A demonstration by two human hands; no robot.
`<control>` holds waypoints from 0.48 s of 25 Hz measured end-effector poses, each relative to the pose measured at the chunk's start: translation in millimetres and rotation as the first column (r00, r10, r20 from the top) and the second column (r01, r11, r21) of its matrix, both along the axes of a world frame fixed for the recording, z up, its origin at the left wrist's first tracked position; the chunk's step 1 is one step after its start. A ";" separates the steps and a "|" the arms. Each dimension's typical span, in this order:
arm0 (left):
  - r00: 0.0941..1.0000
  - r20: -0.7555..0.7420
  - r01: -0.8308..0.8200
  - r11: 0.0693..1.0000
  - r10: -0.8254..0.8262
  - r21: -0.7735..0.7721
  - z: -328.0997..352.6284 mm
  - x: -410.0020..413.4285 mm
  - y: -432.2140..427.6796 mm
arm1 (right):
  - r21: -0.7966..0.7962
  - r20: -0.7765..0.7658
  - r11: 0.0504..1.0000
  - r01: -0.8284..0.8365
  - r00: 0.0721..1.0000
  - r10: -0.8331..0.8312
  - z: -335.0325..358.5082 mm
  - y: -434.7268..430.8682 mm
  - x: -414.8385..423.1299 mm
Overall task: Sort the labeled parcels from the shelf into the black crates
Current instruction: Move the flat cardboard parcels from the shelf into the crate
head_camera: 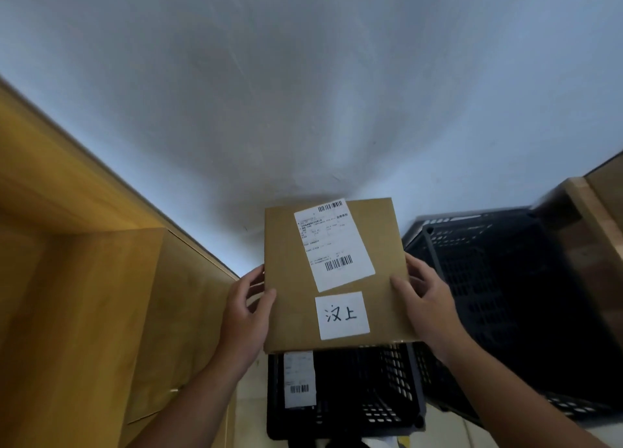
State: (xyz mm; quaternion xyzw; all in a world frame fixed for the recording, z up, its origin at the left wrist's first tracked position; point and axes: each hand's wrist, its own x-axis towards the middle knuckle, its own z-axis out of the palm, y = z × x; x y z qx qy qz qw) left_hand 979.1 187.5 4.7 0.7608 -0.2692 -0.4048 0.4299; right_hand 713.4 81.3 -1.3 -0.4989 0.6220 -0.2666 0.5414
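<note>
I hold a flat brown cardboard parcel (293, 312) in front of me with both hands. It carries a white shipping label with barcodes and a smaller white tag with handwritten characters. My left hand (247, 316) grips its left edge and my right hand (426, 307) grips its right edge. Directly below the parcel stands a black crate (377, 393) holding a dark parcel with a white barcode label (299, 383). A second, larger black crate (499, 299) sits to the right, its inside dark.
A wooden shelf unit (84, 279) fills the left side. Another wooden piece of furniture (593, 218) stands at the far right behind the larger crate. A pale plain wall (303, 93) spans the background.
</note>
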 end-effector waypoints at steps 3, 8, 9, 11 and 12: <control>0.998 0.032 0.052 0.996 -0.055 0.071 -50.9 9.3 -22.3 | 0.035 -0.011 0.999 0.006 1.000 -0.005 -47.1 -23.4 8.3; 0.995 0.029 0.092 0.985 -0.098 0.144 -126.7 14.2 -41.9 | 0.053 -0.112 0.999 -0.004 0.994 0.010 -133.2 -41.6 22.6; 0.995 0.012 0.099 0.985 -0.102 0.143 -138.6 13.2 -42.9 | 0.054 -0.140 0.999 0.002 0.990 0.005 -147.1 -41.8 24.7; 0.993 -0.043 0.117 0.983 -0.112 0.139 -161.3 10.7 -41.7 | 0.058 -0.193 0.998 0.009 0.981 0.002 -171.5 -39.3 29.3; 0.991 -0.058 0.125 0.983 -0.118 0.135 -171.7 9.5 -40.3 | 0.055 -0.207 0.998 0.009 0.978 0.003 -179.5 -37.5 31.4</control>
